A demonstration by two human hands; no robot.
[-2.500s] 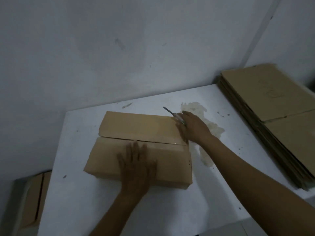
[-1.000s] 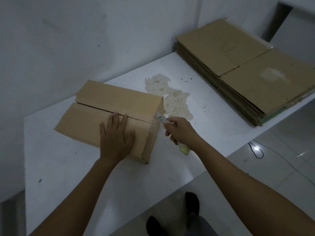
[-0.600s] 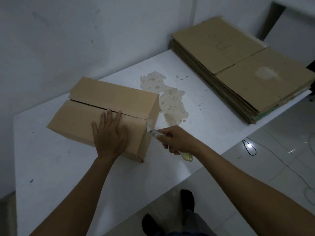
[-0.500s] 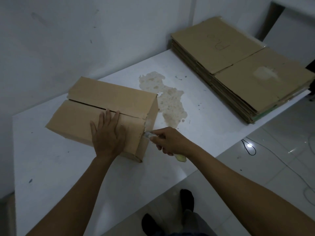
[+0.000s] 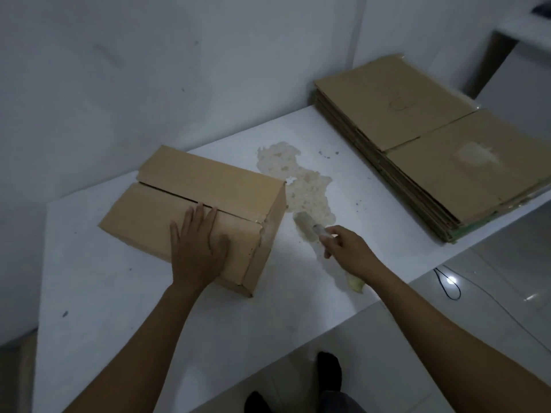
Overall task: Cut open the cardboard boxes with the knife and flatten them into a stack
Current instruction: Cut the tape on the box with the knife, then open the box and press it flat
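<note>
A brown cardboard box (image 5: 208, 186) lies on the white table (image 5: 125, 308), its top flaps split along a dark seam. My left hand (image 5: 198, 248) presses flat on the near flap, fingers straight. My right hand (image 5: 347, 251) grips the knife (image 5: 307, 223), a blurred blade pointing up-left with a pale yellow handle end showing below the wrist. The blade is off the box, a short way right of its right end face. A tall stack of flattened cardboard (image 5: 432, 138) sits at the table's right end.
A rough patch of torn paper residue (image 5: 298, 180) marks the table between box and stack. The wall runs close behind the box. Below the table's front edge are a tiled floor, my feet (image 5: 328, 365) and a black cable (image 5: 447, 281).
The knife ran down the box's right end face, then pulled away to the right, clear of the cardboard. My left hand stayed pressed on the top flap.
</note>
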